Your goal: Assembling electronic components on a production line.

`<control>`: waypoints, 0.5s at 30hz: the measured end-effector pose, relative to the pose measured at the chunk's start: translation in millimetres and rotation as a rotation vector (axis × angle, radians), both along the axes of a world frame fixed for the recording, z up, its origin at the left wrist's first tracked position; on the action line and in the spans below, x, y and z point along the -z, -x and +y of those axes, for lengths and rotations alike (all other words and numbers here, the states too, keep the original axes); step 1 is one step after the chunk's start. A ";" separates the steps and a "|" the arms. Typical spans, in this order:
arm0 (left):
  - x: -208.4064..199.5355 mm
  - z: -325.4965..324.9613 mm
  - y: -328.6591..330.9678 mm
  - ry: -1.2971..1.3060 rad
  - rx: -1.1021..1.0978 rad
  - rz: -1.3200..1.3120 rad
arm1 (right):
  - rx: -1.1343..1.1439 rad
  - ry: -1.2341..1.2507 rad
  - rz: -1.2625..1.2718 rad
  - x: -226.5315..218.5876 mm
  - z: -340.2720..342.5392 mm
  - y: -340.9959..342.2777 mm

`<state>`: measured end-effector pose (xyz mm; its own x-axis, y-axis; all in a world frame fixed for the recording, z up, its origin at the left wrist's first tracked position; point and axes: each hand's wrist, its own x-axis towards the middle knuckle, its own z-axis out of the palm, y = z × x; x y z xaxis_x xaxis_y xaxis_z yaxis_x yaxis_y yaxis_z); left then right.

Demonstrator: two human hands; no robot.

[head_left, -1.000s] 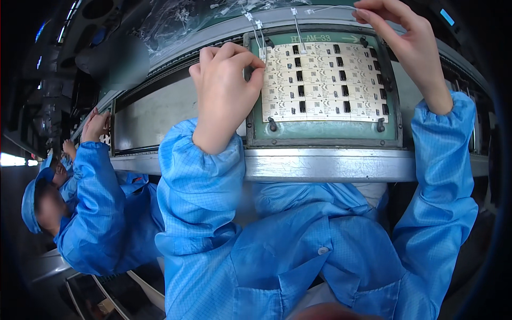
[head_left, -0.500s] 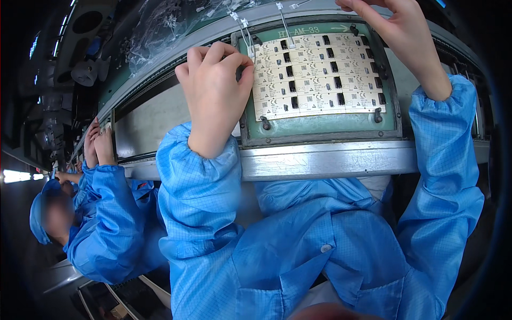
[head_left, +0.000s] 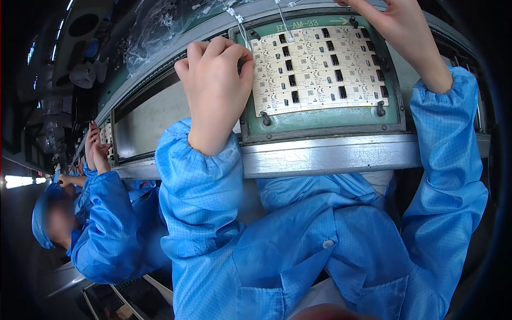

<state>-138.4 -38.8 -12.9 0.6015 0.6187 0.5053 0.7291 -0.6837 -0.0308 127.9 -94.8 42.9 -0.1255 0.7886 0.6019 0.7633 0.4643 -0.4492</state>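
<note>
A panel of white circuit boards [head_left: 314, 88], with rows of black parts, lies on a green framed fixture [head_left: 320, 124]. My left hand [head_left: 216, 93] is at the panel's left edge. Its fingers are curled in with thumb and forefinger together; what they hold is hidden. White wire leads [head_left: 241, 25] with small connectors run down beside those fingertips. Another white lead [head_left: 284, 20] stands up from the panel's top row. My right hand [head_left: 408, 32] is above the panel's far right corner, thumb and finger drawn together. The upper frame edge cuts off its fingertips, so anything in them is unseen.
A metal rail [head_left: 330, 154] runs along the near side. Dark pegs [head_left: 265, 118] stand at the fixture's corners. Clear plastic bags [head_left: 160, 37] with white connectors lie at the far left. On the left a co-worker in a blue sleeve [head_left: 109, 213] works at the same line.
The panel and fixture sit slightly higher in the picture. My left hand stays at the panel's left edge, fingers still pinched. My right hand has risen slightly. The co-worker's hands have shifted.
</note>
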 end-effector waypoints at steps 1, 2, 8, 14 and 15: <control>-1.2 -0.1 -0.7 0.000 0.000 0.001 | -0.002 0.000 -0.008 -0.8 1.1 -0.5; -3.0 -1.4 -1.4 0.015 -0.001 0.011 | -0.002 0.000 -0.008 -1.4 1.8 -0.9; -8.4 -8.5 2.3 0.060 0.054 -0.002 | 0.056 0.023 0.027 -8.1 0.2 0.6; -16.7 -5.8 7.6 0.150 0.061 -0.025 | -0.054 0.132 0.057 22.1 15.6 -31.9; -18.9 4.8 7.8 0.207 0.050 -0.014 | -0.058 0.106 0.028 24.3 18.0 -32.5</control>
